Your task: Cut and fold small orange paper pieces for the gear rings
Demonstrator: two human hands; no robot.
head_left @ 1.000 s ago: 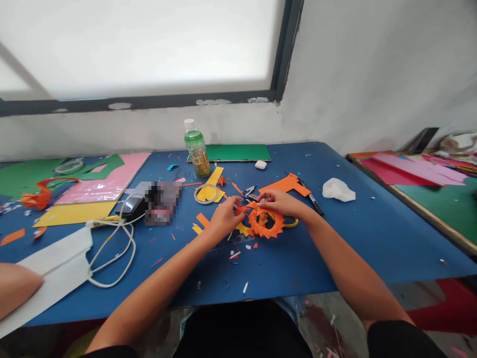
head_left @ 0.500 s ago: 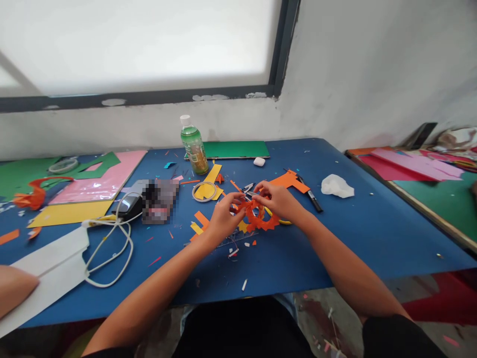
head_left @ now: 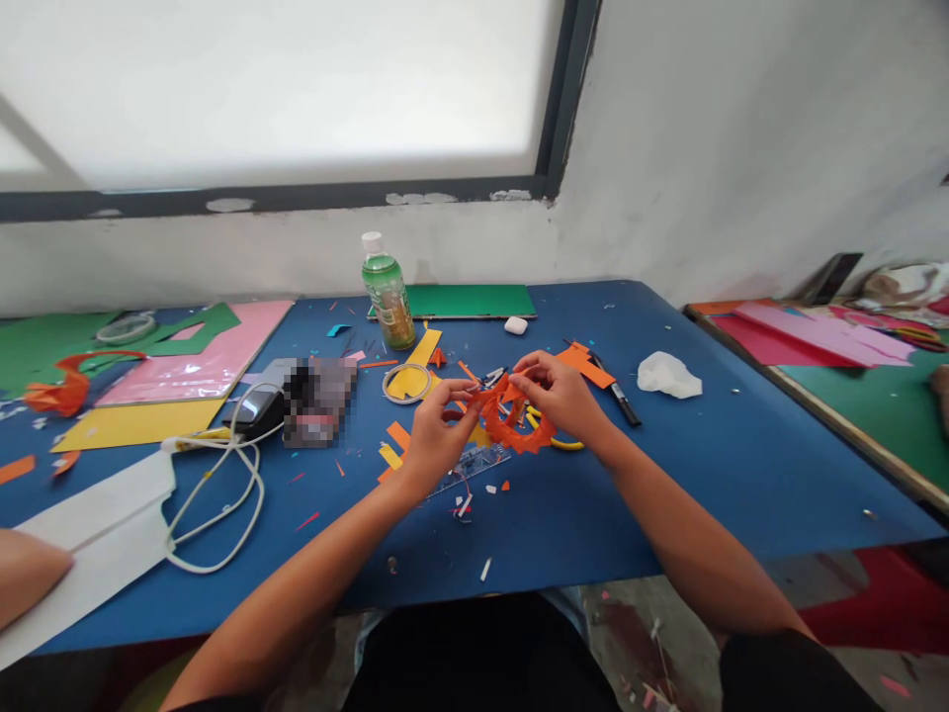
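Observation:
An orange paper ring with a jagged edge hangs between my two hands above the middle of the blue table. My left hand pinches its left end between thumb and fingers. On the upper right part of the ring, my right hand has its fingers closed round the orange paper. Beneath the ring lie a clear ruler, scraps of yellow paper and yellow-handled scissors. A roll of tape rests on yellow paper just beyond my left hand.
A green-labelled bottle stands near the wall. Right of my hands are orange card, a black marker and crumpled white paper. At the left lie a white cable, coloured sheets and another person's arm.
The orange ring has turned a little in my hands and its loop looks wider. My left hand has shifted slightly left, and more of the ruler shows.

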